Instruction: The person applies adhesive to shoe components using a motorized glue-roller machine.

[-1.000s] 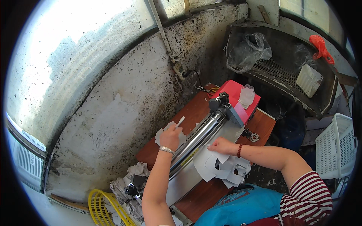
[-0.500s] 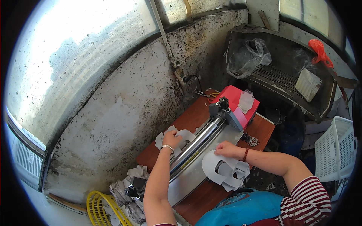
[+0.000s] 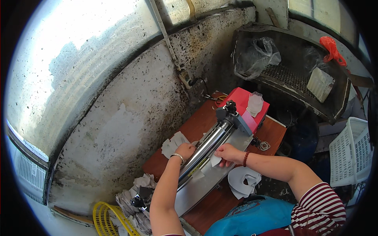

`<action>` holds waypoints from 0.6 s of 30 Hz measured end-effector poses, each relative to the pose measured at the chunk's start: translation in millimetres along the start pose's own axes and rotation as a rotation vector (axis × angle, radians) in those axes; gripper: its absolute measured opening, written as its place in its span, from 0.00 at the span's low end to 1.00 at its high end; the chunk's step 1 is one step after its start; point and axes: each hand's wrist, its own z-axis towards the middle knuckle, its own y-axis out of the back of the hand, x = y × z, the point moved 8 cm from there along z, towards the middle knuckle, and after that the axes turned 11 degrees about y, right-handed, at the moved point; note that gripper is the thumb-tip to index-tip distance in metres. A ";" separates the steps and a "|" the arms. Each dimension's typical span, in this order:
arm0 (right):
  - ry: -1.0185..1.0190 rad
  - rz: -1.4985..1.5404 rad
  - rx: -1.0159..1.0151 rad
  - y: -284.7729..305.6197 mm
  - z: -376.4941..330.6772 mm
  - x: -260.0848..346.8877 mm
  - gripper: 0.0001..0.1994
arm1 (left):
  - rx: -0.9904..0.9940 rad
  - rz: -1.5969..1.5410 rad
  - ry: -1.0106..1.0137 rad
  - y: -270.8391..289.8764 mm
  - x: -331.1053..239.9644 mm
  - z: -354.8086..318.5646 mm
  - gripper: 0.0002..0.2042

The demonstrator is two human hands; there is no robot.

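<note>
A roller machine with a shiny metal roller and a red end housing stands on a brown table. On the near side of the roller, my right hand pinches a small white piece of sheet material above the metal feed plate. My left hand is closed at the far side of the roller; what its fingers hold, if anything, is hidden. Another white scrap lies on the plate near the roller. Below my right hand, white sheets with cut-out openings rest at the table's near edge.
Flat white pieces lie behind my left hand. Crumpled grey-white scraps and a yellow basket are at the lower left. A white crate stands at right. A clear container sits on the red housing.
The curved white sheet has left my right hand and lies at the table's near edge. That hand has moved to the roller with a small piece. The sheet by my left hand is mostly out of sight.
</note>
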 end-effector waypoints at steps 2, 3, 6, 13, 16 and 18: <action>0.039 0.050 0.013 9.6 -14.1 2.3 0.10 | -0.070 0.013 -0.010 5.3 -8.1 6.4 0.13; 0.030 0.051 0.012 12.0 -25.2 3.5 0.10 | -0.150 0.021 -0.005 11.6 -6.3 5.5 0.14; 0.171 -0.114 0.020 25.9 -54.4 -12.9 0.11 | -0.442 -0.072 0.004 36.5 28.4 14.4 0.14; 0.380 -1.088 -0.303 61.0 -77.2 -114.1 0.13 | -0.611 -0.208 -0.095 76.3 5.9 -22.4 0.11; 0.227 -1.183 -0.215 56.5 -68.1 -128.0 0.16 | -0.573 -0.280 -0.074 72.5 -2.5 -33.7 0.13; 0.287 -1.210 -0.197 51.9 -68.8 -116.4 0.16 | -0.569 -0.330 -0.065 70.3 1.5 -38.8 0.13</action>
